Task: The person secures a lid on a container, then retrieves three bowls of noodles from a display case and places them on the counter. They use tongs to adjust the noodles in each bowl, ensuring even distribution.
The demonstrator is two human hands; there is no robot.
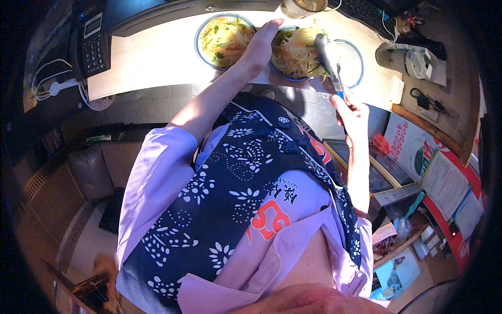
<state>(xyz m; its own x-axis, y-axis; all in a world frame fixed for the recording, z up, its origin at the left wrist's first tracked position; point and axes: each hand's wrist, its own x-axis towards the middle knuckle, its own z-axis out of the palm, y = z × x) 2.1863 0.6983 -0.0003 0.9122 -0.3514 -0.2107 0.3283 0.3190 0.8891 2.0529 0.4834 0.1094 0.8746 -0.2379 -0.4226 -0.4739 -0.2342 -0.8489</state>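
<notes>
My left hand (259, 46) is at the left rim of the middle plate (292, 79), which is heaped with shredded vegetables (296, 51). The hand's far side is out of sight, so whether it grips the plate cannot be told. In my right hand (353, 110) is a pair of metal tongs (331, 64) with a blue part near the grip. The tongs' head lies over the right side of the heap. Left of my left hand stands another blue-rimmed plate of shredded vegetables (223, 41) with green leaves. A third blue-rimmed plate (355, 59) sits at the right, its visible part bare.
The plates stand on a pale counter (149, 59). A desk telephone (92, 43) is at the left, a keyboard (362, 13) at the upper right. Beyond the plates is a cup (302, 8). Farther right are a clear plastic container (408, 62) and black-handled scissors (425, 100).
</notes>
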